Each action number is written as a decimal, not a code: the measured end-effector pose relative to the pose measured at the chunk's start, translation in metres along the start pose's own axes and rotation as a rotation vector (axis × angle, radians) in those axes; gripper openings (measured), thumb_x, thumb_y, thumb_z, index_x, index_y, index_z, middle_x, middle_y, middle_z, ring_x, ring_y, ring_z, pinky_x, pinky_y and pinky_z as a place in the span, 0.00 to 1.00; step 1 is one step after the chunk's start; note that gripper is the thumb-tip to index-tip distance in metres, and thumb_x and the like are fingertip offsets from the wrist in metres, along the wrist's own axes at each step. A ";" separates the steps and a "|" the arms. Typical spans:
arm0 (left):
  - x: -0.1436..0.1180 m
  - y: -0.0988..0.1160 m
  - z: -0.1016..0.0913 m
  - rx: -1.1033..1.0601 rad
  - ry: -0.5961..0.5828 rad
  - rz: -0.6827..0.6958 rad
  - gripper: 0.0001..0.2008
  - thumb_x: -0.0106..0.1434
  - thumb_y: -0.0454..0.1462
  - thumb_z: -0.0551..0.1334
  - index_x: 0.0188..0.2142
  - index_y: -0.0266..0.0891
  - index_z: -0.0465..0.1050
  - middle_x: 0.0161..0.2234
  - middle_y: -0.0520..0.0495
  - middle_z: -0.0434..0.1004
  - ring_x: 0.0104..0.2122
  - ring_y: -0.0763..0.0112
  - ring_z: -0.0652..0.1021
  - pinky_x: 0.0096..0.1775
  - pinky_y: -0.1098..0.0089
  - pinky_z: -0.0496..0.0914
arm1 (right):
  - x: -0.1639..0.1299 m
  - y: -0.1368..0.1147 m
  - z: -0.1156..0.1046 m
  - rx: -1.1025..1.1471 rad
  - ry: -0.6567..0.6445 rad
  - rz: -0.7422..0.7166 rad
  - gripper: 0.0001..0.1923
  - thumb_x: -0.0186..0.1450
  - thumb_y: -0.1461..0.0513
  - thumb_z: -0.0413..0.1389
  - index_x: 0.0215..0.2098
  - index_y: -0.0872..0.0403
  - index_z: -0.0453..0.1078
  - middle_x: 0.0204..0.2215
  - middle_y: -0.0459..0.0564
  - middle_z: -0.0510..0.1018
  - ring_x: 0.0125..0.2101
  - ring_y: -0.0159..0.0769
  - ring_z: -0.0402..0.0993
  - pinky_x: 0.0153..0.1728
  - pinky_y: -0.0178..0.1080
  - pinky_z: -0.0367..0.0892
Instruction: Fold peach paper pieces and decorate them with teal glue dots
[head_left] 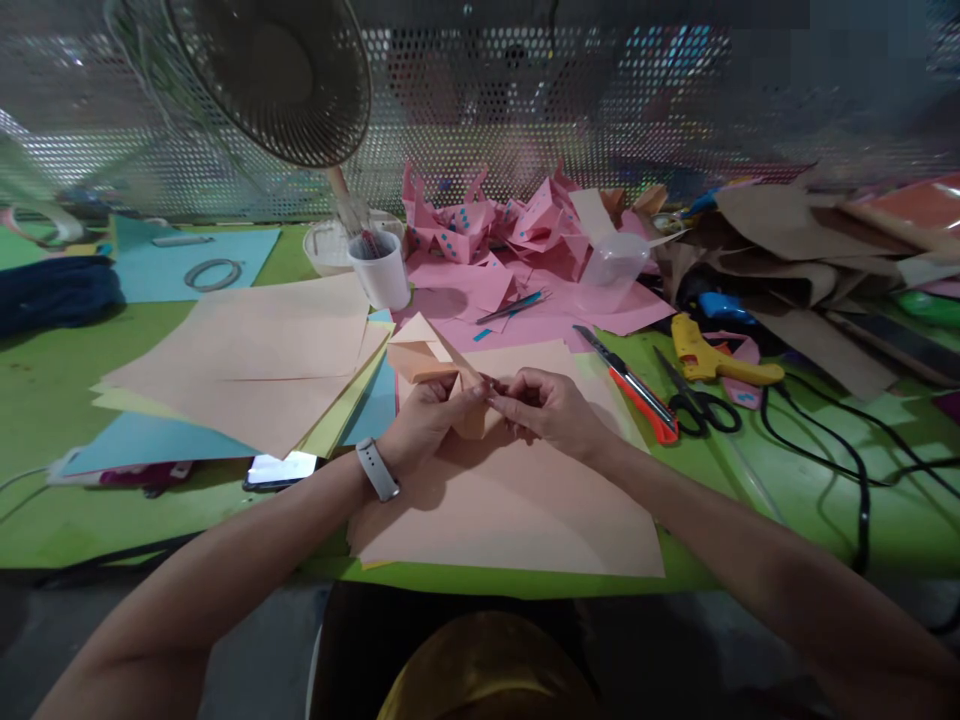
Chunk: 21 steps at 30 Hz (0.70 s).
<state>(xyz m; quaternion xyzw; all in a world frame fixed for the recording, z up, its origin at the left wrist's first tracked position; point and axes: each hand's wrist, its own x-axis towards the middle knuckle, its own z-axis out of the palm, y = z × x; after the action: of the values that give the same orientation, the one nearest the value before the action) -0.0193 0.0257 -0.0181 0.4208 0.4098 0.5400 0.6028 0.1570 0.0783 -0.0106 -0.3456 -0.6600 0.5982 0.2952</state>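
In the head view, the person's left hand (424,415) grips a folded peach paper piece (417,358), its thumb pressed on top and the boxy, open end of the fold jutting out beyond the fingers. The right hand (551,410) has its thumb and fingertips pinched on the right edge of the same piece, close against the left thumb. The piece is held above a stack of peach sheets (525,510) that lies on the green bench (45,370). A pale wristwatch (377,470) circles the left wrist. Left of the hands, more peach sheets overlap yellow and blue ones, with a lit smartphone (281,470) partly under their near edge. Beyond the hands stand a white cup (382,285) holding thin tools and a translucent plastic cup (611,270), with blue-dotted pink paper shapes (457,228) heaped between them. To the right lie an orange-handled box cutter (637,395), black-handled scissors (688,398) just beside it, and a yellow hot glue gun (705,358). A desk fan (281,70) rises at the back left.
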 end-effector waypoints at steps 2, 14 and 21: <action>0.000 0.000 0.000 0.001 0.015 -0.003 0.14 0.60 0.46 0.69 0.36 0.36 0.79 0.36 0.44 0.83 0.37 0.66 0.80 0.42 0.67 0.73 | 0.000 0.000 0.000 -0.002 -0.002 0.003 0.23 0.57 0.46 0.65 0.24 0.53 0.62 0.15 0.40 0.70 0.14 0.25 0.64 0.14 0.30 0.59; -0.002 0.002 0.001 0.009 0.012 -0.003 0.12 0.61 0.44 0.69 0.35 0.36 0.79 0.34 0.46 0.82 0.35 0.67 0.80 0.40 0.68 0.72 | -0.001 0.000 0.001 0.011 -0.018 0.004 0.22 0.58 0.47 0.65 0.25 0.53 0.63 0.15 0.40 0.70 0.14 0.25 0.64 0.13 0.30 0.59; -0.002 0.001 0.000 0.063 0.114 0.023 0.13 0.59 0.46 0.69 0.37 0.38 0.81 0.38 0.45 0.82 0.41 0.65 0.78 0.45 0.68 0.70 | -0.004 -0.009 0.000 -0.036 0.080 0.047 0.23 0.57 0.46 0.65 0.27 0.52 0.61 0.14 0.39 0.68 0.14 0.27 0.66 0.13 0.30 0.61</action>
<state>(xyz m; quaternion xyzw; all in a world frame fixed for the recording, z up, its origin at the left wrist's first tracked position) -0.0195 0.0237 -0.0168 0.4130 0.4551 0.5568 0.5587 0.1589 0.0746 -0.0016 -0.3900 -0.6498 0.5789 0.3010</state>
